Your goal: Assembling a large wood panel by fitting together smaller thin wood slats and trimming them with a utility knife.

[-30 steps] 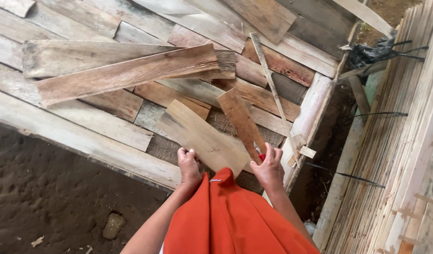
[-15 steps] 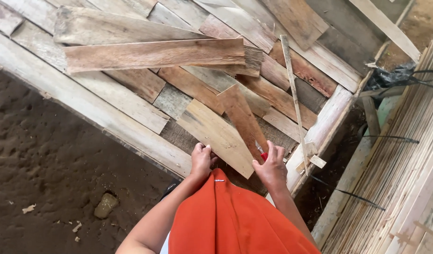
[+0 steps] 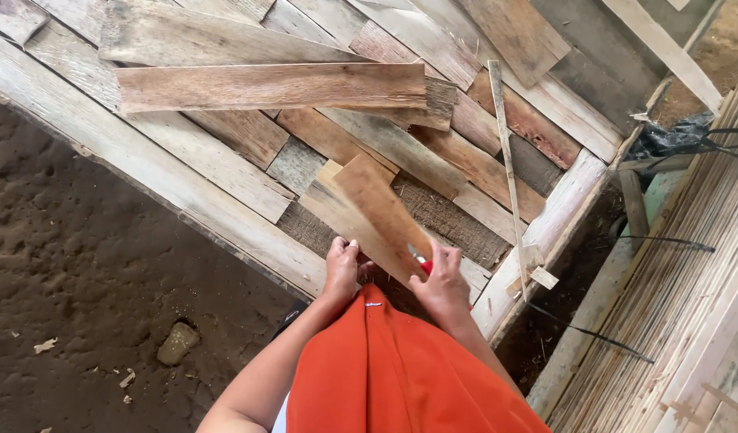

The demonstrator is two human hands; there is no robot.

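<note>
An orange garment (image 3: 401, 377) is seen nearest the camera, at six o'clock, and both bare forearms are stretched out past it. The left hand (image 3: 342, 269) is curled at the near end of a short brown board (image 3: 381, 212), its fingers bent in close and its thumb laid on top; whether the wood is truly gripped or only touched cannot be told. The right hand (image 3: 441, 281) is placed just beside it, toward three o'clock, with the fingers closed round a small red tool (image 3: 423, 263) of which only a tip is shown against the board's edge. The board is set slanting from the hands toward eleven o'clock, on top of a paler board (image 3: 337, 204) lying under it.

Bare dark soil (image 3: 88, 265) is spread toward nine o'clock, with a small stone (image 3: 176, 343) lying on it at about seven o'clock.

Beyond the hands a floor of weathered planks (image 3: 225, 168) is laid slantwise. A thin wooden strip (image 3: 505, 160) is stood across them toward one o'clock. Farther off, toward eleven o'clock, a long reddish plank (image 3: 273, 86) is rested loose on the others, with a grey plank (image 3: 208, 40) behind it. A stack of pale slats (image 3: 690, 265) is piled at three o'clock, and a black plastic bag (image 3: 674, 138) is seen at two o'clock.
</note>
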